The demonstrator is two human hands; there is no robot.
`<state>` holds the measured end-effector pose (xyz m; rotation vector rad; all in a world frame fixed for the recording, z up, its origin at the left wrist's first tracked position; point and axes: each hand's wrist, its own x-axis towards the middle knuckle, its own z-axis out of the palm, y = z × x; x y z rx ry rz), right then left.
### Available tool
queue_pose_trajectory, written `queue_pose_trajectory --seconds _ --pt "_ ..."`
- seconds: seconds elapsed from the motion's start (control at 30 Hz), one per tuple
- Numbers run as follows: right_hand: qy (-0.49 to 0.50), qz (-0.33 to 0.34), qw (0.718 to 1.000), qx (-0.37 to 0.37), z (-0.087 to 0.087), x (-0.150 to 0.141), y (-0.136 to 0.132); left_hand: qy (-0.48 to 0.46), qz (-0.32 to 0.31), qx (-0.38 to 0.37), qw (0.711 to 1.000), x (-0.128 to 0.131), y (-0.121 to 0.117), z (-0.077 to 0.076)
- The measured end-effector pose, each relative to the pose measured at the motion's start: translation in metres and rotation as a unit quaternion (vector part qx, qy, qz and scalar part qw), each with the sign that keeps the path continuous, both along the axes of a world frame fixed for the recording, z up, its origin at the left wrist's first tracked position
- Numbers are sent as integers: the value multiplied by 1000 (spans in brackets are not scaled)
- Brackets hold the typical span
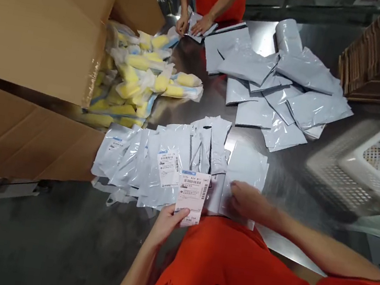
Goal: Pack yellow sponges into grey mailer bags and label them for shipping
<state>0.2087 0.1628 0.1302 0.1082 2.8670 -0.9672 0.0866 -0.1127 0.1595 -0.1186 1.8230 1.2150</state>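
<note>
My left hand (pixel 169 224) is shut on a white barcode shipping label (pixel 191 197), holding it upright at the near edge of a pile of grey poly mailer bags (pixel 157 166). Several of those bags carry similar labels, and they overlap on the steel table (pixel 276 196). My right hand (pixel 249 203) lies flat, fingers together, on a single grey mailer bag (pixel 246 169) just right of the pile. It presses the bag against the table and does not grip it.
An open cardboard box (pixel 39 39) full of yellow sponge items in plastic (pixel 139 75) stands at left. A co-worker's hands (pixel 195 25) rest on grey bags across the table. More grey bags (pixel 278 91) lie at centre, a white plastic crate (pixel 372 163) at right, flattened cardboard (pixel 376 71) behind.
</note>
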Motion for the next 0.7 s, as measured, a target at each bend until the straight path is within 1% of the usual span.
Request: queue_pose_trajectory --seconds 0.03,0.07,0.1,0.17,0.2,0.23,0.27,0.33,0.43,0.47,0.53,0.6,0.67,0.7 --pt "-2 13 999 -44 0 3 -14 7 -9 8 1000 4 1 -1" --pt "8 13 996 -91 1 2 -22 16 -19 16 1000 9 1 -2" --pt "24 0 989 -145 4 -3 -25 25 -26 23 999 14 1 -3" --pt "52 -29 963 -264 14 -18 -22 41 -37 34 998 23 -4 -6" --pt "52 -28 952 -302 21 -27 -21 47 -43 39 997 27 -6 -6" --pt "44 -12 945 -322 26 -35 -21 51 -51 44 996 30 -9 -5" --pt "32 15 944 -328 31 -42 -23 55 -58 50 996 33 -12 -2" --pt "12 56 949 -311 37 -49 -35 65 -61 71 993 36 -14 9" --pt "10 65 950 -305 39 -45 -61 116 -22 121 986 38 -8 34" --pt "12 69 949 -308 40 -41 -68 144 -4 123 982 38 -4 41" --pt "29 74 953 -293 42 -33 -80 201 25 99 974 38 6 52" --pt "75 59 965 -243 46 -26 -88 247 40 61 966 38 15 55" --pt "126 48 974 -183 50 -21 -89 270 31 35 962 39 20 51" --pt "148 47 975 -161 52 -20 -86 274 20 24 961 40 20 48"
